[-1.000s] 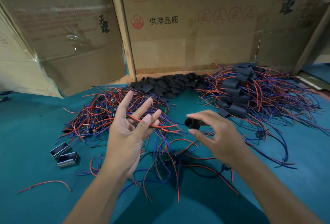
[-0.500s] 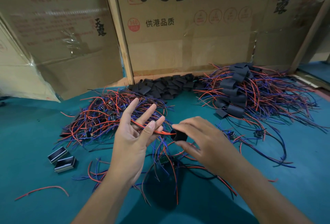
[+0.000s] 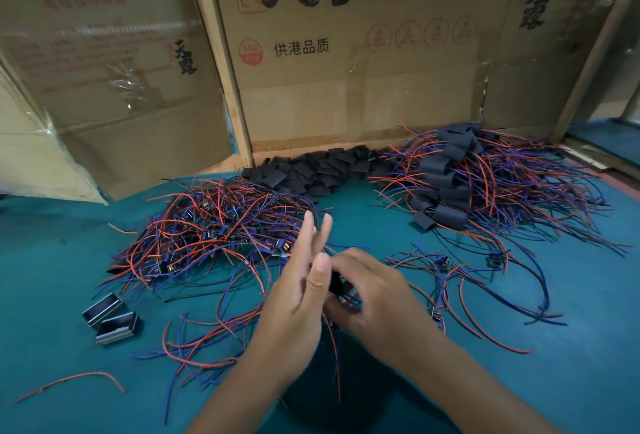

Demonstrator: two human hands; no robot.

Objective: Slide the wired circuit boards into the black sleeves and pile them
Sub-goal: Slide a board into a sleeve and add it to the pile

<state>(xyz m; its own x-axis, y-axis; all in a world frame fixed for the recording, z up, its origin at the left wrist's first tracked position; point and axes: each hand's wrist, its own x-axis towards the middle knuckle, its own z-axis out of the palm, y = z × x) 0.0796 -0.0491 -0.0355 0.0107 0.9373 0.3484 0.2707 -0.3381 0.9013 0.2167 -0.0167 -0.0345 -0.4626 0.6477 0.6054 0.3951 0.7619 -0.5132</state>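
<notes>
My left hand (image 3: 294,302) is raised at centre with its fingers straight and the thumb laid against them, pinching red and blue wires (image 3: 334,347) that hang down between my hands. The circuit board on those wires is hidden. My right hand (image 3: 381,298) pinches a black sleeve (image 3: 335,284) right against the left palm. A tangle of unsleeved wired boards (image 3: 214,236) lies behind on the left. Loose black sleeves (image 3: 318,170) are heaped at the back, and sleeved boards (image 3: 450,188) are piled at the back right.
Two small black metal-edged boxes (image 3: 110,317) lie at the left on the teal table cover (image 3: 571,347). A stray red wire (image 3: 76,381) lies near the front left. A few loose wired boards (image 3: 443,260) sit right of my hands. Cardboard cartons (image 3: 346,70) wall off the back.
My right hand has carried the black sleeve leftward until it meets the left hand. The left hand has turned edge-on, and both hands have dropped slightly towards me.
</notes>
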